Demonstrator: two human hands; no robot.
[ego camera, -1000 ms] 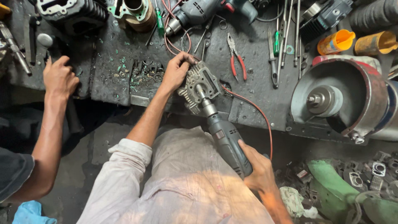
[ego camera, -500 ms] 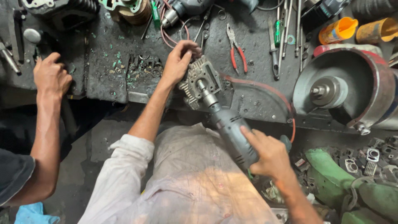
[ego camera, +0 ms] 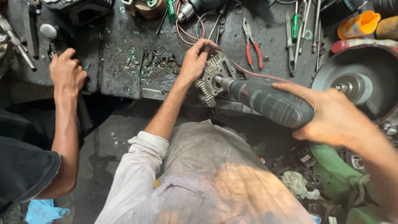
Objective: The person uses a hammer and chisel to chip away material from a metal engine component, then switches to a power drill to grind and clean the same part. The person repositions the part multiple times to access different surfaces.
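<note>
Left hand [ego camera: 195, 62] clamps the finned metal housing [ego camera: 213, 76] at the desk [ego camera: 120, 66] edge; right hand [ego camera: 331, 116] wraps the power tool [ego camera: 269, 101] body. That casting looks heavy, rigid, sharp-finned: best held by its rim. A co-worker's hand [ego camera: 66, 72] rests nearby.

Left hand [ego camera: 195, 62] perhaps hides the finned housing's [ego camera: 213, 79] far side
</note>
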